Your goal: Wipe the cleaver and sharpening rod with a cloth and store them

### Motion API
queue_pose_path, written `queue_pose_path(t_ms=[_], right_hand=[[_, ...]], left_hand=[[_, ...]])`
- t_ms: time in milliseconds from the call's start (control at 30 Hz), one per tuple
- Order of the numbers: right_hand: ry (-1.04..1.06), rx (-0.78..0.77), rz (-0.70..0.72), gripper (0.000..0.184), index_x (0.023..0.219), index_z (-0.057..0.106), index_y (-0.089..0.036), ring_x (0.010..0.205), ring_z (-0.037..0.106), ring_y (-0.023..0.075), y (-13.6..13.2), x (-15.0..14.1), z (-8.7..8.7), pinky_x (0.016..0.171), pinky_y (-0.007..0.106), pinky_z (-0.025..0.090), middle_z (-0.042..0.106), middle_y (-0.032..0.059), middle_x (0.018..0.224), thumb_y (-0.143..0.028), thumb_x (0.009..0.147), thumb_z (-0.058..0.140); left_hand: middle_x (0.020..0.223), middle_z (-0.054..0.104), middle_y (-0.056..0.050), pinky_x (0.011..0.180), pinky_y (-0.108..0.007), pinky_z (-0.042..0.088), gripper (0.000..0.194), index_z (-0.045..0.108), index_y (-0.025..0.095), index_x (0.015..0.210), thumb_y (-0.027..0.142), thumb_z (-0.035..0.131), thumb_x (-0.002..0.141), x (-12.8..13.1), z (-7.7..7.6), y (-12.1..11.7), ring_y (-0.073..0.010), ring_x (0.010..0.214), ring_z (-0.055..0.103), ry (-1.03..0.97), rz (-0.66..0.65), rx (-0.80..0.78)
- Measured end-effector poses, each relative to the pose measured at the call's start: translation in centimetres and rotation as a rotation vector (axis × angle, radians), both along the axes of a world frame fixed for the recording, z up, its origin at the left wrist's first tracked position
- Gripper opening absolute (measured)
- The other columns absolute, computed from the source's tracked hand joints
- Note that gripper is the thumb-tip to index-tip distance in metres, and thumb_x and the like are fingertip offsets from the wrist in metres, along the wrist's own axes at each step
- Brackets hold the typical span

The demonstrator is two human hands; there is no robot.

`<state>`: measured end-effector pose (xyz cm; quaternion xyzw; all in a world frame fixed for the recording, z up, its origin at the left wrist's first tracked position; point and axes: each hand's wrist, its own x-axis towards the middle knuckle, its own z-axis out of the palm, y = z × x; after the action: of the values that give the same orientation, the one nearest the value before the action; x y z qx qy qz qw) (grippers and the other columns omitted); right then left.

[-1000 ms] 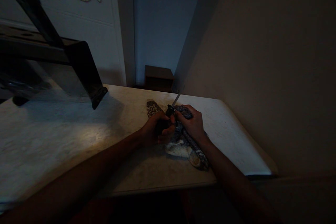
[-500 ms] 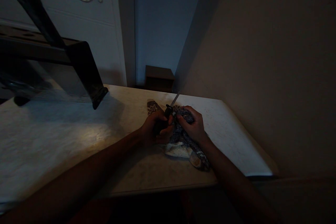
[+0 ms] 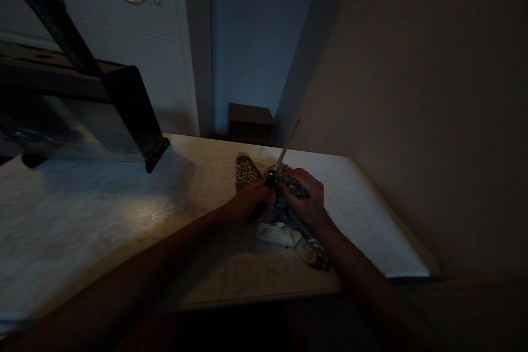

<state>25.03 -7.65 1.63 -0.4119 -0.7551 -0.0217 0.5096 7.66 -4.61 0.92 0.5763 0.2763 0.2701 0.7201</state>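
Note:
My left hand (image 3: 252,203) is closed around the dark handle of a knife (image 3: 284,155). Its narrow blade points up and away from me, slightly to the right. My right hand (image 3: 307,195) grips a bunched, patterned dark cloth (image 3: 289,212) right beside the base of the blade. Pale and brown parts of this cloth hang toward me and rest on the table. A brown flap with a light pattern (image 3: 246,170) lies just beyond my left hand; whether it belongs to the same cloth I cannot tell. The handle is mostly hidden by my fingers.
The pale table (image 3: 103,220) reaches far to the left, its near edge in front of me. A large black-framed stand (image 3: 127,104) sits on its left part. A brown wall (image 3: 412,121) borders the right side. Behind stands a low dark box (image 3: 251,115).
The knife has slid a little right and away from me, and more of its blade now shows above the cloth. My right hand has shifted slightly right with the cloth.

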Motion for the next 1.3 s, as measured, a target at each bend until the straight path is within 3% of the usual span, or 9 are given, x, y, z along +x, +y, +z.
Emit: queue_pose_path(t_ms=[167, 400, 533, 633, 733, 933, 1100, 1300], right_hand=[[-0.048, 0.017, 0.022, 0.011, 0.097, 0.067, -0.022, 0.080, 0.065, 0.0180, 0.0, 0.2, -0.2, 0.072, 0.032, 0.054, 0.069, 0.0044, 0.086, -0.022, 0.086, 0.065], [-0.088, 0.086, -0.012, 0.009, 0.094, 0.070, -0.022, 0.073, 0.065, 0.0178, -0.1, 0.4, -0.4, 0.067, 0.032, 0.055, 0.071, 0.0033, 0.080, -0.023, 0.085, 0.067], [-0.114, 0.143, -0.078, 0.003, 0.085, 0.069, -0.022, 0.065, 0.064, 0.0167, 0.0, 0.3, -0.4, 0.060, 0.030, 0.054, 0.070, 0.0023, 0.072, -0.024, 0.084, 0.068], [-0.139, 0.152, -0.113, 0.007, 0.078, 0.067, -0.021, 0.061, 0.063, 0.0159, 0.0, 0.1, -0.4, 0.057, 0.029, 0.052, 0.068, 0.0017, 0.068, -0.026, 0.083, 0.068], [-0.154, 0.123, -0.108, 0.008, 0.077, 0.066, -0.021, 0.061, 0.062, 0.0157, -0.1, -0.1, -0.3, 0.056, 0.028, 0.051, 0.067, 0.0020, 0.068, -0.025, 0.084, 0.067], [-0.160, 0.118, -0.104, 0.006, 0.079, 0.066, -0.020, 0.064, 0.061, 0.0159, -0.1, -0.2, -0.3, 0.059, 0.028, 0.050, 0.066, 0.0022, 0.069, -0.023, 0.084, 0.066], [-0.136, 0.081, -0.122, 0.008, 0.081, 0.066, -0.020, 0.065, 0.062, 0.0162, 0.1, -0.1, -0.4, 0.061, 0.029, 0.052, 0.066, 0.0021, 0.071, -0.026, 0.086, 0.065], [-0.114, 0.022, -0.100, 0.008, 0.087, 0.068, -0.021, 0.070, 0.064, 0.0170, 0.1, 0.0, -0.5, 0.065, 0.030, 0.053, 0.068, 0.0028, 0.076, -0.028, 0.087, 0.065]], left_hand=[[0.049, 0.052, 0.003, 0.041, -0.021, 0.035, 0.016, 0.050, 0.018, 0.064, 0.031, 0.047, 0.073, -0.6, 0.6, -0.2, -0.0105, 0.041, 0.047, 0.194, 0.066, 0.355], [0.065, 0.063, 0.003, 0.040, -0.026, 0.041, 0.015, 0.047, 0.021, 0.097, 0.032, 0.043, 0.087, -0.4, 0.7, -1.0, -0.0146, 0.038, 0.055, 0.251, 0.123, 0.358], [0.085, 0.069, -0.007, 0.063, -0.033, 0.052, 0.018, 0.052, 0.018, 0.101, 0.029, 0.044, 0.089, 0.2, 0.4, -1.4, -0.0214, 0.068, 0.067, 0.392, 0.294, 0.622], [0.097, 0.070, -0.014, 0.075, -0.037, 0.051, 0.023, 0.053, 0.015, 0.107, 0.029, 0.043, 0.091, 0.5, 0.3, -1.7, -0.0263, 0.087, 0.068, 0.594, 0.362, 0.769], [0.095, 0.071, -0.014, 0.072, -0.036, 0.050, 0.029, 0.052, 0.014, 0.111, 0.034, 0.037, 0.096, 0.3, 0.9, -2.0, -0.0266, 0.083, 0.069, 0.763, 0.353, 0.800], [0.088, 0.070, -0.010, 0.071, -0.035, 0.050, 0.030, 0.053, 0.017, 0.105, 0.032, 0.027, 0.099, -0.3, 1.8, -2.3, -0.0234, 0.077, 0.068, 0.847, 0.320, 0.898], [0.095, 0.070, -0.012, 0.072, -0.035, 0.050, 0.036, 0.051, 0.016, 0.110, 0.035, 0.022, 0.101, 0.0, 1.1, -2.1, -0.0244, 0.082, 0.069, 0.816, 0.348, 0.929], [0.103, 0.069, -0.014, 0.077, -0.038, 0.050, 0.032, 0.050, 0.016, 0.116, 0.034, 0.030, 0.099, -0.1, 0.5, -1.7, -0.0268, 0.088, 0.069, 0.736, 0.363, 0.883]])
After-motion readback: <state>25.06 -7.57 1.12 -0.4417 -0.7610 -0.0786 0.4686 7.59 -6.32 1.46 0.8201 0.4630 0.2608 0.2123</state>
